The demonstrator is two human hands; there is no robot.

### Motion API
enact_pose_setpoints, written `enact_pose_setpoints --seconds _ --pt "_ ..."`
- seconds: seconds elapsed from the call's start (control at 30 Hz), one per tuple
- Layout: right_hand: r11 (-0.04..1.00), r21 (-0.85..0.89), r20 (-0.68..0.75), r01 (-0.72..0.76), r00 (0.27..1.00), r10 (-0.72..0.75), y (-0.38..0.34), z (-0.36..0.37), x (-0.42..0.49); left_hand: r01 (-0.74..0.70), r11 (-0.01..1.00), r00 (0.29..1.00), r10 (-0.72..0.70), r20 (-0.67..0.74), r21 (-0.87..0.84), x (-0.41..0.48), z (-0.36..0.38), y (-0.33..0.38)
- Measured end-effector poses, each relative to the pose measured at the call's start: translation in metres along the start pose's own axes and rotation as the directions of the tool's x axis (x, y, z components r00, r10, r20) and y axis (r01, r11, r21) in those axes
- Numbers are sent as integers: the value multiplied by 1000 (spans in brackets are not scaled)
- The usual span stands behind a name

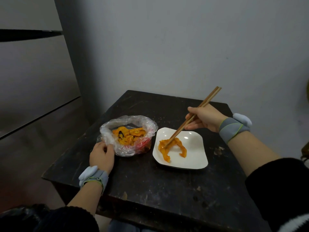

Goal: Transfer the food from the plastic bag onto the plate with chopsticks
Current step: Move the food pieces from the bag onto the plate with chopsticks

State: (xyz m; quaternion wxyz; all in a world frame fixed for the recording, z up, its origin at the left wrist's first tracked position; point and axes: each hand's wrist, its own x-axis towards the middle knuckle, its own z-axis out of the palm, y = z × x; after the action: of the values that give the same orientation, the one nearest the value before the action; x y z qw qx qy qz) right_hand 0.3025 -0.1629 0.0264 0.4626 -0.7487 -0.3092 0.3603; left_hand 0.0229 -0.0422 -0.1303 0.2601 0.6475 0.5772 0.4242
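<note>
The white square plate [192, 154] carries curled orange strips of food [167, 148] on its left half. Wooden chopsticks [192, 118] slant down, tips in those strips. Just left of the plate sits the clear plastic bag [110, 136], mouth rolled open, holding more orange pieces [128, 133].

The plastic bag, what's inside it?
Inside the plastic bag lies a pile of orange food strips, with one dark piece among them. The bag's crinkled wall and the top strips hide whatever lies lower down. The left hand holds its rim.
</note>
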Motion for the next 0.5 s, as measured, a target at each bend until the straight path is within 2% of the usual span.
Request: enact_pose_setpoints --seconds 0.3,0.5 --pt "998 -44 5 42 999 -41 -7 2 4 13 1000 1000 -13 -1 4 3 3 -4" --pt "985 130 -14 114 993 -113 -17 13 7 12 1000 1000 -12 1 -22 3 1 -4"
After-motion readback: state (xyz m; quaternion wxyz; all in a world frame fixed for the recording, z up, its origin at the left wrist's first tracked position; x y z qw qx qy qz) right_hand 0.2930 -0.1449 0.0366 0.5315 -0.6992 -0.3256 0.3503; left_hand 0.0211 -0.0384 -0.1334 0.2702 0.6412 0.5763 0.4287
